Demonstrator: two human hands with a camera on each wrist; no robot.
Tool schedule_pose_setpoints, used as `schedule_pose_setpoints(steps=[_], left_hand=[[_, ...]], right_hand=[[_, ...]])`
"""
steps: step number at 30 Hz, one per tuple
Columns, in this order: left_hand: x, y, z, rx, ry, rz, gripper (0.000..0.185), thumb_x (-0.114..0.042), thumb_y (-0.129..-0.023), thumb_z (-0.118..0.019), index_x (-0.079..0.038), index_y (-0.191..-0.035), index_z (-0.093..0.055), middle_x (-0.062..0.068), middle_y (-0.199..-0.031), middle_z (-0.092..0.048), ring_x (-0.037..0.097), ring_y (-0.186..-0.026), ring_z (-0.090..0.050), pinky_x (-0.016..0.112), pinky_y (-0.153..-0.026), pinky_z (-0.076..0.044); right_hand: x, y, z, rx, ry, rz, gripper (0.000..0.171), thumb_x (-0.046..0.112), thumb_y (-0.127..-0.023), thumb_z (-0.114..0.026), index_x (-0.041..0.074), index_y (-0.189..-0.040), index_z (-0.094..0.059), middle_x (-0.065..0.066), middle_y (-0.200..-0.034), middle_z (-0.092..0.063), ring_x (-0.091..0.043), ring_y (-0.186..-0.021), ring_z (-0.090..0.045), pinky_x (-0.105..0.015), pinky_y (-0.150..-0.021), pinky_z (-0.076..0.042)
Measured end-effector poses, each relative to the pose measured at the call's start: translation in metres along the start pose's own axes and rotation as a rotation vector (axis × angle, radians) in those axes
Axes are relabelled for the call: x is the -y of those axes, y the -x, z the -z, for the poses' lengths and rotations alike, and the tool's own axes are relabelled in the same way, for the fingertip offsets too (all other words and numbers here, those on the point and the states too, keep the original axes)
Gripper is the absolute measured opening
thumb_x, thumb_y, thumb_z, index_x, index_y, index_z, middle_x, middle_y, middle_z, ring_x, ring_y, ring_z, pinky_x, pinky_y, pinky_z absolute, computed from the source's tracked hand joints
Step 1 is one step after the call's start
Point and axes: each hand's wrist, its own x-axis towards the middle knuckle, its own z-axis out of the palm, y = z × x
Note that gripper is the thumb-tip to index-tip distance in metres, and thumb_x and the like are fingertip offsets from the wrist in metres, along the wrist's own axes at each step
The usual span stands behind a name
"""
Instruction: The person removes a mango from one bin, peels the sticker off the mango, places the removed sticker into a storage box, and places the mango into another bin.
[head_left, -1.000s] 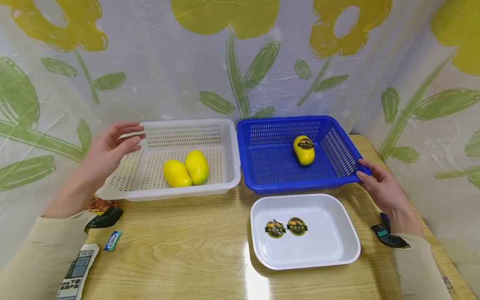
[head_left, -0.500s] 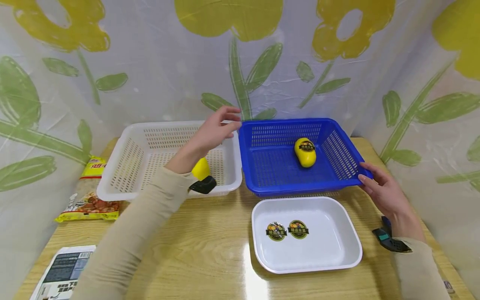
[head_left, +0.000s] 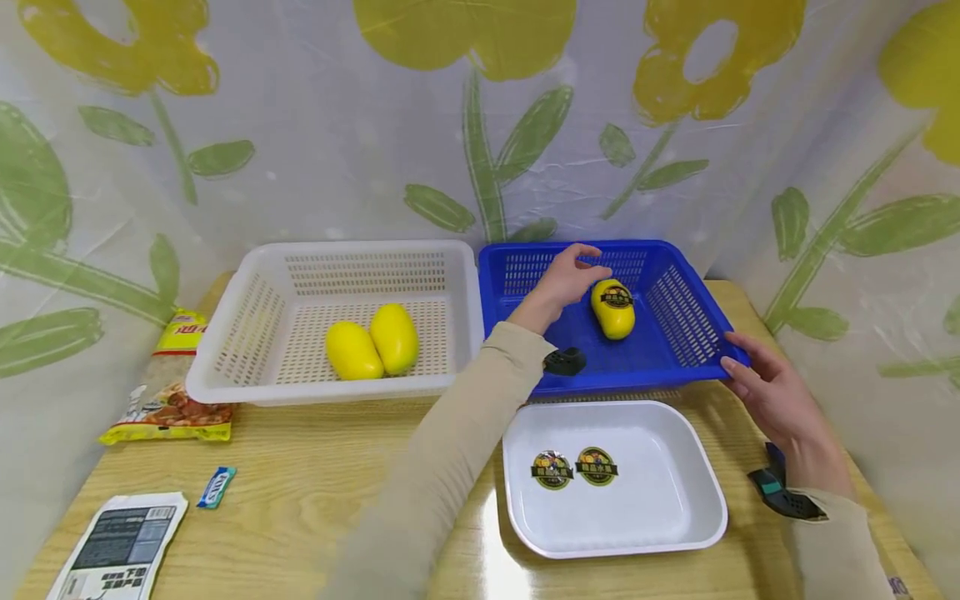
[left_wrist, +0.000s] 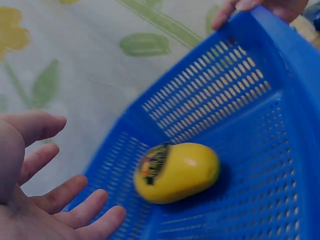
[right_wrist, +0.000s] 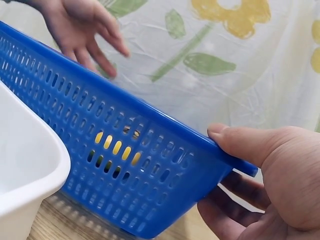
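A blue perforated basket (head_left: 663,333) holds one yellow mango (head_left: 612,321) with a dark round fruit sticker on it. My left hand (head_left: 562,279) hovers over this basket, just left of the mango. In the left wrist view its fingers (left_wrist: 82,197) are spread and relaxed, apart from the mango (left_wrist: 192,170). My right hand (head_left: 776,400) grips the basket's right front corner. Thumb on the rim and fingers underneath appear in the right wrist view, where the mango (right_wrist: 117,147) shows yellow through the slots.
To the left, a white perforated basket (head_left: 296,346) contains two mangoes without stickers. In front, a white tray (head_left: 645,508) has two round stickers (head_left: 597,466) in it. A food bag (head_left: 180,392), a small blue packet (head_left: 217,487) and a printed pouch (head_left: 120,546) lie at left.
My left hand has swept right, from the white basket's left edge across to above the blue basket beside the mango. My right hand has kept its grip on the blue basket.
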Motion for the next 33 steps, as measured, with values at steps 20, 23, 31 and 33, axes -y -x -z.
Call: schedule_pose_setpoints(steps=[20, 23, 31, 33], left_hand=[[0.028, -0.027, -0.028, -0.033, -0.068, 0.066, 0.036, -0.01, -0.092, -0.068, -0.011, -0.127, -0.064, 0.012, -0.145, -0.047, 0.028, -0.128, -0.047, 0.04, -0.102, -0.043], [0.027, -0.029, -0.027, -0.012, -0.067, 0.07, 0.036, -0.01, -0.092, -0.068, -0.012, -0.128, -0.064, 0.011, -0.146, -0.046, 0.029, -0.129, -0.046, 0.041, -0.104, -0.042], [0.032, -0.033, -0.034, 0.067, -0.066, 0.081, 0.037, -0.006, -0.091, -0.069, -0.01, -0.127, -0.065, 0.011, -0.144, -0.048, 0.029, -0.133, -0.044, 0.042, -0.108, -0.038], [0.033, -0.034, -0.037, 0.078, -0.08, 0.088, 0.035, -0.006, -0.09, -0.07, -0.011, -0.124, -0.067, 0.011, -0.142, -0.05, 0.029, -0.131, -0.046, 0.041, -0.106, -0.04]], right_hand=[[0.001, -0.002, 0.0, -0.039, 0.062, -0.027, 0.04, -0.009, -0.099, -0.045, -0.002, -0.138, -0.045, -0.012, -0.126, -0.049, -0.015, -0.107, -0.062, -0.024, -0.091, -0.05], [0.002, -0.002, 0.0, -0.048, 0.073, -0.04, 0.04, -0.008, -0.099, -0.045, 0.0, -0.138, -0.045, -0.012, -0.126, -0.048, -0.014, -0.107, -0.062, -0.024, -0.092, -0.05], [0.003, 0.002, -0.002, -0.059, 0.079, -0.036, 0.041, -0.008, -0.099, -0.046, 0.0, -0.139, -0.045, -0.012, -0.126, -0.049, -0.015, -0.106, -0.063, -0.024, -0.092, -0.05], [0.003, 0.004, -0.003, -0.061, 0.076, -0.03, 0.041, -0.008, -0.099, -0.046, -0.001, -0.139, -0.045, -0.012, -0.125, -0.05, -0.015, -0.107, -0.063, -0.024, -0.092, -0.05]])
